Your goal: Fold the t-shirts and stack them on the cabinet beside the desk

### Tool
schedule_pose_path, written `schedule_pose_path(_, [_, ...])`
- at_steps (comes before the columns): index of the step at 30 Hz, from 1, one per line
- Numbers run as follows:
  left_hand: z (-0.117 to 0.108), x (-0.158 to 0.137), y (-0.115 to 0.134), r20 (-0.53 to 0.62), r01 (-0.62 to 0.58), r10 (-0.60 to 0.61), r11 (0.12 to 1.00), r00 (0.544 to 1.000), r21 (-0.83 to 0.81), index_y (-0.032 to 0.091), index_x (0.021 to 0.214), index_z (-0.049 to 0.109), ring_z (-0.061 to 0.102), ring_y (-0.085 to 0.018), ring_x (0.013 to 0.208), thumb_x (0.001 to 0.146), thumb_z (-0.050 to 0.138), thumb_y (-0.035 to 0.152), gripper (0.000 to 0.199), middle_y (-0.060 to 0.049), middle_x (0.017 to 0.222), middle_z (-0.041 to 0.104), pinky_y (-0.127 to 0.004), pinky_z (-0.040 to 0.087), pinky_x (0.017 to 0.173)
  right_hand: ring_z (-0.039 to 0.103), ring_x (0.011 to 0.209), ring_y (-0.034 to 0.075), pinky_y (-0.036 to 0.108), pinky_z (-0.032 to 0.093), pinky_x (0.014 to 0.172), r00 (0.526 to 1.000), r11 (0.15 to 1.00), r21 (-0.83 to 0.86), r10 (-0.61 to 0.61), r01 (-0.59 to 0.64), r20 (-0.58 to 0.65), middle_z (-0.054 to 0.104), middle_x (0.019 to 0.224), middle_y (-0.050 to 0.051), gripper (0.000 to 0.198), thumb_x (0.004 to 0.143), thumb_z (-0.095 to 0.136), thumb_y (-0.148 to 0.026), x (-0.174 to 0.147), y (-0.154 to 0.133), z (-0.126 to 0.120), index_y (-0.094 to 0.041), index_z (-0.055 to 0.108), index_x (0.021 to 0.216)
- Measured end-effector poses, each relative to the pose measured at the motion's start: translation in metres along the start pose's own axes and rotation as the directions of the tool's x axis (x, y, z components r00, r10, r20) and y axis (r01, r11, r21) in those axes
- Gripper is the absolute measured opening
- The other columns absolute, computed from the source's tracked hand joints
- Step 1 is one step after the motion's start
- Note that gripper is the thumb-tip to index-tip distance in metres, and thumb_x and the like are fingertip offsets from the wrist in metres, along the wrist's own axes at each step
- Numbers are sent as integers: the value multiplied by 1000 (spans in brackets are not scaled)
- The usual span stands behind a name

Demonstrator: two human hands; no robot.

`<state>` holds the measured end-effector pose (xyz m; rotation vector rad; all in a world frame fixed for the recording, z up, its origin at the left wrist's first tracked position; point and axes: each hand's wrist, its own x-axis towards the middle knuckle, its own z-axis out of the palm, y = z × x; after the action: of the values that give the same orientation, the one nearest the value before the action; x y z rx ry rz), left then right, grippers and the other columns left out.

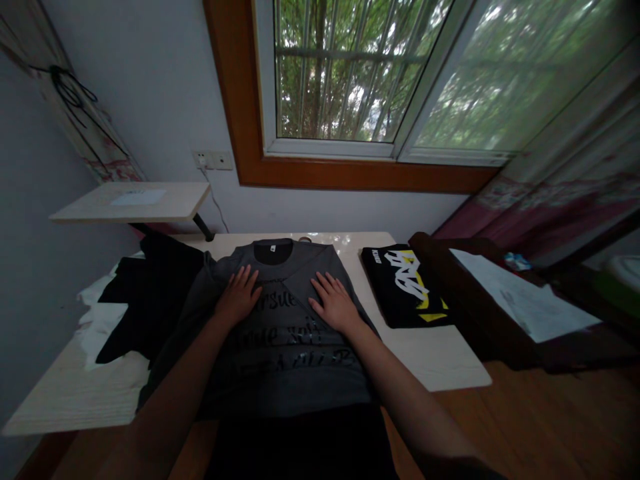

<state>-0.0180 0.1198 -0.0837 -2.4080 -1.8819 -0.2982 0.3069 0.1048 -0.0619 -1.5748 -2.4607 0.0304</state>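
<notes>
A dark grey T-shirt (290, 333) with black lettering lies spread on the pale table (435, 360), its neckline towards the window and its hem hanging at the near edge. My left hand (239, 295) rests flat on the upper left of the chest, fingers spread. Opposite it, my right hand (334, 301) is flat on the upper right of the chest, fingers also apart. Neither hand grips the cloth. To the right lies a folded black T-shirt (406, 285) with a white and yellow print. Black and white clothes (150, 303) are heaped on the left, touching the grey shirt.
A small raised shelf (135, 200) with a paper on it stands at the back left. On the right, a dark brown piece of furniture (487, 300) holds white sheets (525, 297). Behind the table are a wall socket (213, 160) and a barred window (350, 73).
</notes>
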Motion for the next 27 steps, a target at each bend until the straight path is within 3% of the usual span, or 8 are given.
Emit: schedule_pose_path(27, [-2,0,1,12,-8,8,1000,1000,25,15,153,40,25,-29,154,103,32,47,60,-14,164,32,-51,25,124,23,154,28,47,17,126,1000,1000,3,1,-1,-2,31,165,6,60,102,42,-53,0,0,1,-22,44,153])
